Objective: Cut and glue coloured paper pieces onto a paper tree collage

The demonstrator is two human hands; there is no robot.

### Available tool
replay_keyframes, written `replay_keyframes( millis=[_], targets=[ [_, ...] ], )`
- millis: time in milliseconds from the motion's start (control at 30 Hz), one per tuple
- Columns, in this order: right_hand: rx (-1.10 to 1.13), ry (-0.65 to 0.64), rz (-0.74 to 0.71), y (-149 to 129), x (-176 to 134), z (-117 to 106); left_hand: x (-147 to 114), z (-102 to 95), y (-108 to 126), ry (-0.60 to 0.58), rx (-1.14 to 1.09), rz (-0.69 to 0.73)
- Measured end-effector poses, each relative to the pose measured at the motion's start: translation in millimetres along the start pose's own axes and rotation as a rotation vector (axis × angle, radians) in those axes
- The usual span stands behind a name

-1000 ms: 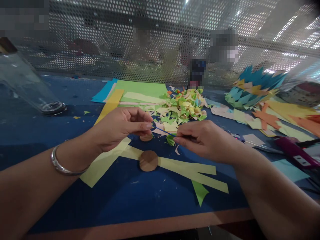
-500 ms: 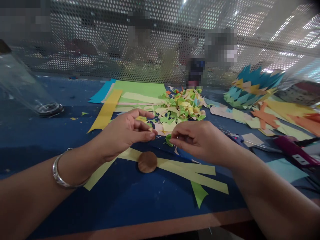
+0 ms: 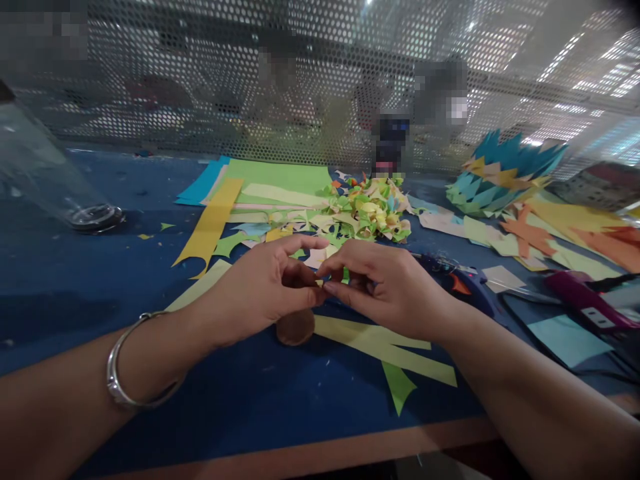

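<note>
Above the blue table, my left hand (image 3: 280, 283) pinches a small yellowish paper piece (image 3: 319, 283) between thumb and finger. The fingertips of my right hand (image 3: 383, 277) are closed on the same bit from the other side, largely covering it. A bit of green paper (image 3: 345, 275) shows through the gap in my right fingers; whether they touch it is unclear. Just below my left fingertips lies a round brown disc (image 3: 295, 328). Pale yellow paper strips (image 3: 385, 347) extend from beside it, with a green paper scrap (image 3: 399, 387) under their lower edge.
A heap of curled paper bits (image 3: 377, 207) lies beyond my hands, beside green sheets (image 3: 280, 172) and a yellow strip (image 3: 213, 223). A clear jar (image 3: 45, 167) is at left. At right are a layered paper piece (image 3: 505, 177), a purple-cased tool (image 3: 575, 300) and cables.
My right hand has moved left, so its fingertips now meet those of my left hand at the small paper piece. My left hand has shifted slightly right and down, partly covering the brown disc.
</note>
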State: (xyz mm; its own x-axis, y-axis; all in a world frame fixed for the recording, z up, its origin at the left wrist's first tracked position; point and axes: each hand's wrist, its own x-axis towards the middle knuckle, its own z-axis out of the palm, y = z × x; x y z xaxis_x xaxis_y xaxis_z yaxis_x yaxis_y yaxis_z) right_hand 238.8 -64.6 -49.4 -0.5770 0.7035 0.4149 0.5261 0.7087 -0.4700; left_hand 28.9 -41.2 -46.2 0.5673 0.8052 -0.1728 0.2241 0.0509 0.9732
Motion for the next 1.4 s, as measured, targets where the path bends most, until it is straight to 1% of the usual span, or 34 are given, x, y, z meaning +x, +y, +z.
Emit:
replay_keyframes(
  millis=[267,567,700,833,1067,1267,1400],
  targets=[
    [0.017,0.015,-0.044,1.3,0.5,4.1,-1.0,-1.8,1.0,-0.052,0.047,-0.01],
    [0.047,0.005,-0.062,-0.6,0.1,6.3,-2.4,-2.4,0.3,-0.043,0.059,-0.009],
    [0.05,0.008,-0.05,-0.4,0.3,7.3,-1.9,-2.6,0.5,-0.039,0.067,-0.011],
    [0.063,0.027,-0.021,-1.4,1.3,6.4,-1.4,-2.0,-1.6,-0.041,0.008,-0.019],
    [0.052,0.083,0.001,-2.2,2.4,4.4,-0.8,1.2,-7.9,0.028,-0.118,0.042],
    [0.063,0.105,0.021,-2.9,2.4,4.6,-1.4,4.9,-7.5,0.076,-0.18,-0.047],
    [0.057,0.116,0.028,-3.4,2.4,4.0,-1.8,6.1,-6.9,0.078,-0.189,-0.052]
  ],
)
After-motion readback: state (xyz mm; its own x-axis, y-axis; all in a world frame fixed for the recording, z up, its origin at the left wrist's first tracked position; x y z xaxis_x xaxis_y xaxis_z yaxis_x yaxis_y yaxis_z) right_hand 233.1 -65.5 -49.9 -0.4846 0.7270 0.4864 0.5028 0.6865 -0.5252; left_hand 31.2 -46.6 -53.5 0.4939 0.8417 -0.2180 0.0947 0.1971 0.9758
